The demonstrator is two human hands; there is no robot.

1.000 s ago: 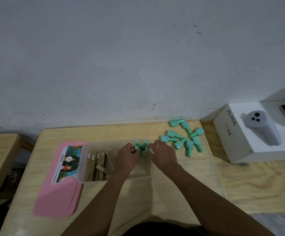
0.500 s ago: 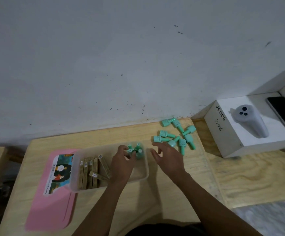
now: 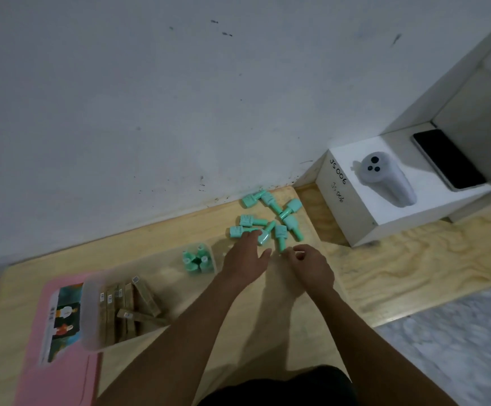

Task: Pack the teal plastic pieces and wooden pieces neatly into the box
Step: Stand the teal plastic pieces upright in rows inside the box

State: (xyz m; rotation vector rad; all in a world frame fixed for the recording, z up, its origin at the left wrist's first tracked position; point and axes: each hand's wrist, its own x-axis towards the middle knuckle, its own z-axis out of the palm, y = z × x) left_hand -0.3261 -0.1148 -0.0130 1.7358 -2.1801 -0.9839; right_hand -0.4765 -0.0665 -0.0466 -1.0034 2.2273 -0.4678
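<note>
A clear plastic box (image 3: 92, 317) lies on the wooden table. Wooden pieces (image 3: 121, 309) fill its left part and several teal plastic pieces (image 3: 196, 259) stand upright in its right end. A loose pile of teal pieces (image 3: 270, 218) lies on the table to the right of the box. My left hand (image 3: 245, 257) reaches into that pile with fingers spread, its fingertips touching a teal piece. My right hand (image 3: 311, 266) sits just below the pile, fingers curled, touching the stem end of one teal piece (image 3: 281, 237). Neither hand has lifted a piece.
A pink lid (image 3: 56, 370) with a picture label lies under the box's left side. A white carton (image 3: 385, 194) at the right carries a grey controller (image 3: 385, 180) and a black phone (image 3: 449, 159). The wall runs along the table's far edge.
Both hands have left the box and moved right to the loose teal pile. The teal pieces they were arranging now stand in the box's right end.
</note>
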